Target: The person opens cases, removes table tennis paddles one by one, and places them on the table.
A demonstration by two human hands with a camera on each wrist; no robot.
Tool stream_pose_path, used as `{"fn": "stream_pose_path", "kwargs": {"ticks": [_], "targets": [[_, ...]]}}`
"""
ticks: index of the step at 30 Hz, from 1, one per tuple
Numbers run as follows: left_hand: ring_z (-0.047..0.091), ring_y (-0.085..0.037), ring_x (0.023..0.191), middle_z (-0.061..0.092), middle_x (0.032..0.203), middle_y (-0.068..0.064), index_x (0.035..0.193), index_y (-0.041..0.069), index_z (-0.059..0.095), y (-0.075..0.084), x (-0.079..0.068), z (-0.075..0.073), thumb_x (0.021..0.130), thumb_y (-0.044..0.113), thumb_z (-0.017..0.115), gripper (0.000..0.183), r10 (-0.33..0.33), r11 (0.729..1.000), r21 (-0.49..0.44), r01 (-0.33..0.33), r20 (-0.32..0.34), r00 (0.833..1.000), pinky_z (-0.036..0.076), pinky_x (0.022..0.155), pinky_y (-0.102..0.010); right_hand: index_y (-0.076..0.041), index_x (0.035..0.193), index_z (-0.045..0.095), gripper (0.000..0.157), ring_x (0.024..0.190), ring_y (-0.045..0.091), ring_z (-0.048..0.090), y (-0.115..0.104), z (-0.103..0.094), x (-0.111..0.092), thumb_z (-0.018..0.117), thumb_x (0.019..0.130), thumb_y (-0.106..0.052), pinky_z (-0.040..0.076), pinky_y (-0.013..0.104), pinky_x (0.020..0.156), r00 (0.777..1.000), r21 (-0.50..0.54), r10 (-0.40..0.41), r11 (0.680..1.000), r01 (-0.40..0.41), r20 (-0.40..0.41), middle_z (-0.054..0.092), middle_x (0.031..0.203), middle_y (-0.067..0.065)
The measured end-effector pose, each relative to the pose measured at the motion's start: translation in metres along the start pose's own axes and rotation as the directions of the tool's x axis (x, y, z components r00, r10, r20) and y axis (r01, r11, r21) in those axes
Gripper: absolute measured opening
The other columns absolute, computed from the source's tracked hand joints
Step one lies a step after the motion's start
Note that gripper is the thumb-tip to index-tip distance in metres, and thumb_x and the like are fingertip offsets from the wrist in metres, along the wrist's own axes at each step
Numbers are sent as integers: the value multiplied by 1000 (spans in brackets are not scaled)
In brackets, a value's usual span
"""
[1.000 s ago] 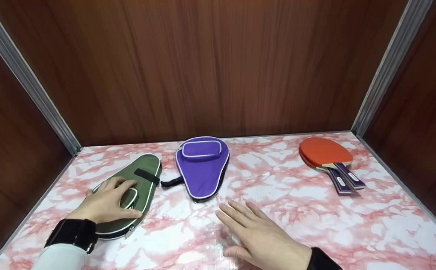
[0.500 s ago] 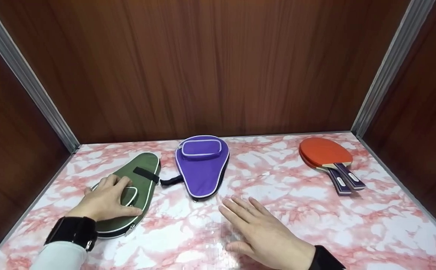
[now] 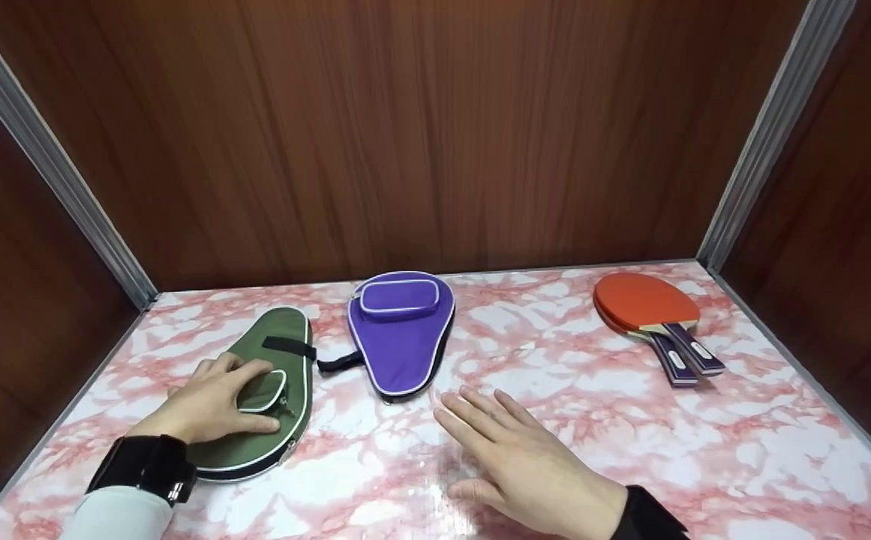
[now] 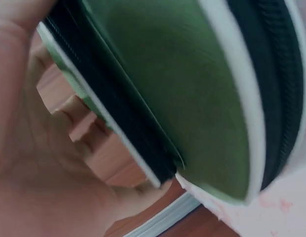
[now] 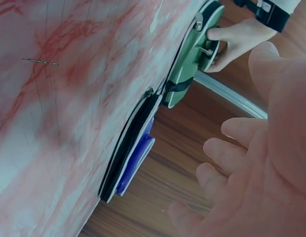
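Note:
A green table tennis paddle case (image 3: 279, 328) with white piping lies at the left of the table, its narrow end pointing away. My left hand (image 3: 206, 405) grips its raised pocket (image 3: 264, 391), fingers over the far side and thumb on the near side. Up close in the left wrist view, the pocket's dark zipper (image 4: 108, 94) runs between thumb and fingers. My right hand (image 3: 518, 465) is held with fingers extended above the table, holding nothing. Beyond it, at the back centre, lies a purple paddle case (image 3: 405, 352) with a black strap (image 3: 340, 363).
Two red table tennis paddles (image 3: 645, 300) lie stacked at the back right, handles toward the front right. Wood-grain panels (image 3: 435, 135) with metal corner posts (image 3: 754, 142) enclose the pink marbled table (image 3: 555, 375) at the back and sides.
The green case has turned slightly under my left hand: its narrow end swung a little left and its wide end a little right. My right hand stays nearly still.

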State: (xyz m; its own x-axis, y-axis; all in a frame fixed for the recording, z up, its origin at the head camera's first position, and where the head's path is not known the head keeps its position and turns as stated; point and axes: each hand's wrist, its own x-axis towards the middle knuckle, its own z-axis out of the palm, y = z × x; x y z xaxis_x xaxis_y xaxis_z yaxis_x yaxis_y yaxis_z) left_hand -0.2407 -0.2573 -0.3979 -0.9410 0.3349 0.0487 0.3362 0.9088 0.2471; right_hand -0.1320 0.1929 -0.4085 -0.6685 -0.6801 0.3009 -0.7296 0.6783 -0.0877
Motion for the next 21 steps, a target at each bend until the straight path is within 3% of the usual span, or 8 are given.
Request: {"fn": "stream_pose_path", "kwargs": {"ticks": [7,12,15,21], "targets": [[52,-39,120,57,131,-14,149,23,65,4,3,8,83,71,87,85,-49,999,-15,48,-91,995,42,86,-71,-13,173,37,80,162,34,36,1,-4,2,60,109,-56,31,61,128,1000,12,21,1000,-21,15,38,177,7],[53,-36,116,58,121,-9,143,24,69,8,6,9,87,66,86,72,-42,999,2,43,-165,985,41,86,-71,-13,173,37,80,163,33,35,2,-6,2,62,109,-55,30,61,128,999,2,29,1000,-29,14,38,177,7],[54,-37,118,59,124,-9,142,24,70,13,7,8,88,65,85,69,-42,999,-2,43,-179,983,40,88,-73,-13,173,38,79,163,33,34,3,-6,1,63,109,-54,31,60,128,999,-8,29,1000,-29,12,39,177,6],[53,-38,121,56,125,-10,136,26,72,34,9,12,86,58,90,63,-3,1000,-12,0,-252,968,39,90,-73,-12,171,42,79,163,32,35,6,-8,-2,64,108,-54,32,60,127,1000,-38,27,999,-27,-7,41,175,7]]}}
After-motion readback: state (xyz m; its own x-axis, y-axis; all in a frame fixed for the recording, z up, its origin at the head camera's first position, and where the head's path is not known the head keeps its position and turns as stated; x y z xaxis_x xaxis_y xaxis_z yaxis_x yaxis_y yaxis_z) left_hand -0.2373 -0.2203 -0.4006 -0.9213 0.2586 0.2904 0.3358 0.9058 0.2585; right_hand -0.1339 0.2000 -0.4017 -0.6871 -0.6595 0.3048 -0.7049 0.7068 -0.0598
